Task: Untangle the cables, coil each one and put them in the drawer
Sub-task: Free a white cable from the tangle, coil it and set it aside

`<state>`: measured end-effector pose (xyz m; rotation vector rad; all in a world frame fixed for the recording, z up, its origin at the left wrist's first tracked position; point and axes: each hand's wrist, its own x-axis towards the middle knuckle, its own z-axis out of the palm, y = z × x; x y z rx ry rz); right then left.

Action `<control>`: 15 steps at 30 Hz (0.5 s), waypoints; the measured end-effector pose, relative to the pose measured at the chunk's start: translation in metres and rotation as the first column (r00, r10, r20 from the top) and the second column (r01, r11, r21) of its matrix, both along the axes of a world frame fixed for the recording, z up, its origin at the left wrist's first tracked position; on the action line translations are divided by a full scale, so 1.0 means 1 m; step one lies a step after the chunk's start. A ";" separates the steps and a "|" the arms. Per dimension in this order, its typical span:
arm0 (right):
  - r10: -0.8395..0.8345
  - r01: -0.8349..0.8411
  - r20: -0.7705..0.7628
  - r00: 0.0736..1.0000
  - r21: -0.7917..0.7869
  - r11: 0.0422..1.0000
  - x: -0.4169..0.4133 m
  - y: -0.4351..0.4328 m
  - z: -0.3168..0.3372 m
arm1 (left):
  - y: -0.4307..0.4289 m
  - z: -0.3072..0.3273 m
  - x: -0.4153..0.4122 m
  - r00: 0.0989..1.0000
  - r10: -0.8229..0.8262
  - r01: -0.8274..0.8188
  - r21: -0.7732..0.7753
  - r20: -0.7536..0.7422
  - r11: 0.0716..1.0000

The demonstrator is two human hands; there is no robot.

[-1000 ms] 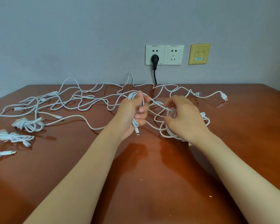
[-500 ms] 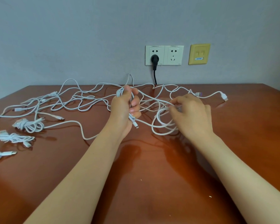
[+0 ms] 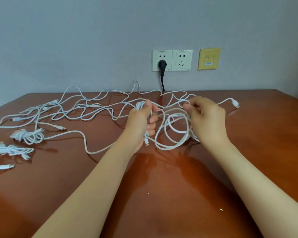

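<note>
- A glossy red-brown table (image 3: 162, 194) fills the lower view. Its far edge meets a plain grey wall (image 3: 76, 40) at 12 o'clock.
- On the wall, between 12 and 1 o'clock, sit two white sockets (image 3: 181, 60). A black plug (image 3: 161, 64) fills the left one, and its cord drops behind the table edge.
- A yellow plate (image 3: 208, 59) sits just beside the sockets, at their 3 o'clock.
- A tangle (image 3: 86, 107) of white cables sprawls over the far table from 9 to 1 o'clock. A few strands arch up in front of the wall.
- A USB end (image 3: 235, 103) lies on the table at 2 o'clock, beyond the right hand.
- The left hand (image 3: 139, 124), near the table's middle, has its fingers curled tight round a coil (image 3: 140, 105) held upright. A small connector (image 3: 146, 142) hangs below the fist.
- The right hand (image 3: 208, 117), at the left hand's 3 o'clock, pinches a strand of the loops (image 3: 172, 134) between thumb and curled fingers. The loops hang between the two hands and touch the table.
- Coiled cables lie at 9 o'clock by the table's left edge: a far bundle (image 3: 28, 135), a middle bundle (image 3: 10, 150) and a near bundle (image 3: 0, 168). The near bundle is cut off by the frame.
- A pale speck (image 3: 221, 210) lies on the near table at 5 o'clock.
</note>
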<state>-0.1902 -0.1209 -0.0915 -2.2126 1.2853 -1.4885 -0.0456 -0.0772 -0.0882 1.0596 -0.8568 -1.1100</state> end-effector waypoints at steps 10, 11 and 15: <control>-0.045 0.049 -0.019 0.999 0.312 0.949 -0.001 -0.006 -0.006 | -0.001 -0.004 -0.003 0.999 -0.023 0.022 0.001 0.029 1.000; -0.086 0.106 -0.094 0.992 0.233 0.967 -0.001 -0.006 -0.006 | -0.001 -0.004 -0.002 0.999 -0.029 0.029 0.004 0.035 1.000; 0.000 -0.007 -0.131 0.991 -0.053 0.999 0.003 0.011 0.003 | 0.002 -0.004 -0.004 0.985 -0.091 0.084 0.052 0.144 0.995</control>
